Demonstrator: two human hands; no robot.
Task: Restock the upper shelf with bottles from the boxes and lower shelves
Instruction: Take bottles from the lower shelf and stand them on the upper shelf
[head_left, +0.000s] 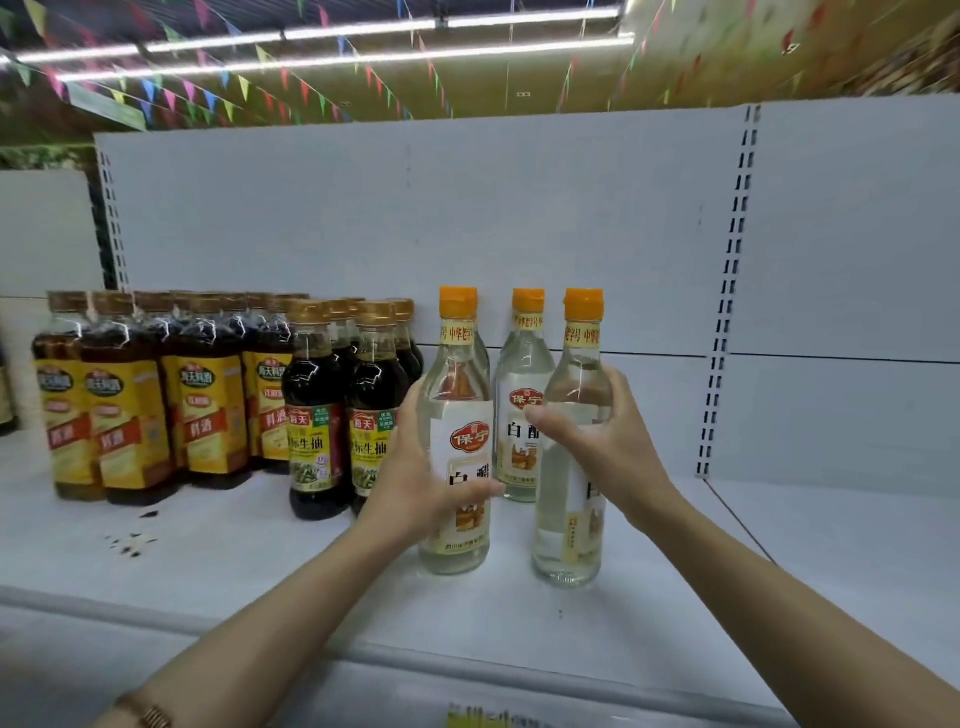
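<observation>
Left hand (415, 467) grips the near-left vinegar bottle (460, 441), right hand (597, 436) grips the near-right bottle (571, 467); both stand upright on the upper shelf (208, 561), a third bottle (524, 395) farther back between them.

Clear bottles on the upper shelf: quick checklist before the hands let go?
1. Left hand grips left clear bottle: ok.
2. Right hand grips right clear bottle: ok.
3. Both bases down on the shelf: cannot tell, though they look seated.
4. Both bottles upright, orange caps on: ok.
5. Labels facing front: left ok; right not ok, turned sideways.
6. Gap to the dark bottles: cannot tell, the left hand sits between.
</observation>
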